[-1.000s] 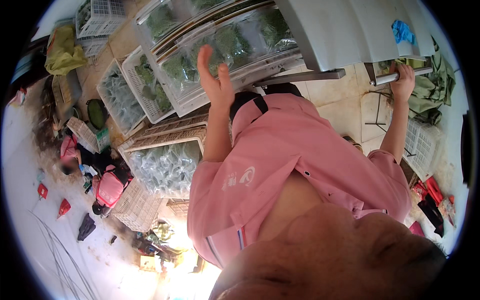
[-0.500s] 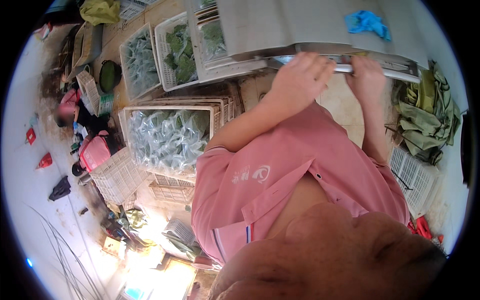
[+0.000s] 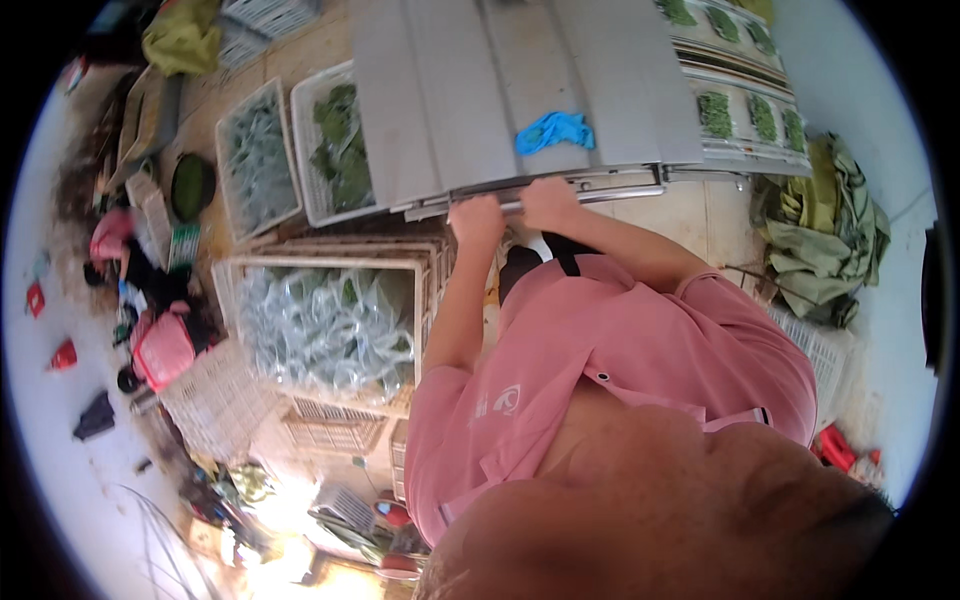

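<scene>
Bar [image 3: 628, 191] along lid [image 3: 430, 110] edge clamped by curled fingers of left hand [image 3: 477, 218] and right hand [image 3: 548, 203], side by side. Lid-moving step apparently in hand; even two-handed force seemingly called for.

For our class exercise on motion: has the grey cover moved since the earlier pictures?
Yes, leftward: the grey cover now sits farther from the green cloth.

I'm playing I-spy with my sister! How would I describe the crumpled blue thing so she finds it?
Find the big grey metal cover at the top middle. Near its lower edge, just above the right hand, lies the crumpled blue thing. It's the only bright blue patch on that grey metal.
</scene>
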Demonstrator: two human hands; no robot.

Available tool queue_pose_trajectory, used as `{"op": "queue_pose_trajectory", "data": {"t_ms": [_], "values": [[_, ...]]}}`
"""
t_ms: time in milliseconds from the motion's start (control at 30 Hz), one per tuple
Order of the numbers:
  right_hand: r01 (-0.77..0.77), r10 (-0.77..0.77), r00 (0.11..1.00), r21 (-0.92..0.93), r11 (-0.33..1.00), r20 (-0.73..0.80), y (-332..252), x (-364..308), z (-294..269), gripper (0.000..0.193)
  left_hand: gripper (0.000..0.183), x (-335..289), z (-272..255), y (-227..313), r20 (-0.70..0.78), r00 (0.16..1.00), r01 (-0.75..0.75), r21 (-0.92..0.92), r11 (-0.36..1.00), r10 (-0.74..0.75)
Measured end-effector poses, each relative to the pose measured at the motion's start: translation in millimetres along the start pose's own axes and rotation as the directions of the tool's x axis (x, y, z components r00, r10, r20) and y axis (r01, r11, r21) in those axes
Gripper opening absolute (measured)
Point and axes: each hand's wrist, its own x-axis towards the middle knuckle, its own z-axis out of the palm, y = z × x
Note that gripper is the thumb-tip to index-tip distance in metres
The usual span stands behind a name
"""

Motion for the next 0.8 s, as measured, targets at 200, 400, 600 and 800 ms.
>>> {"op": "queue_pose_trajectory", "data": {"t_ms": [200, 400, 600, 800], "values": [[0.090, -0.088, 0.996, 0.088, 0.992, -0.026, 2.4, 3.7, 11.2, 0.022, 0.016, -1.0, 6.4, 1.9, 0.004, 0.998, 0.063, 0.070, 0.996, -0.063], [0.462, -0.273, 0.794, 0.247, 0.851, -0.543, 48.6, -25.1, 17.3, 0.033, 0.041, -6.1, -45.6, 22.3, -0.069, 0.983, -0.181, -0.458, 0.870, 0.168], [0.356, 0.115, 0.615, 0.405, 0.842, -0.780, 182.9, -157.3, 15.8, 0.033, 0.039, 15.1, -92.6, 184.2, -0.211, 0.970, -0.237, -0.684, 0.690, 0.124], [-0.015, 0.592, 0.523, 0.688, 0.726, -0.613, 333.4, -322.0, 85.4, 0.019, 0.070, 89.5, -38.4, 431.6, -0.176, 0.847, -0.478, -0.665, 0.574, 0.502]]}}
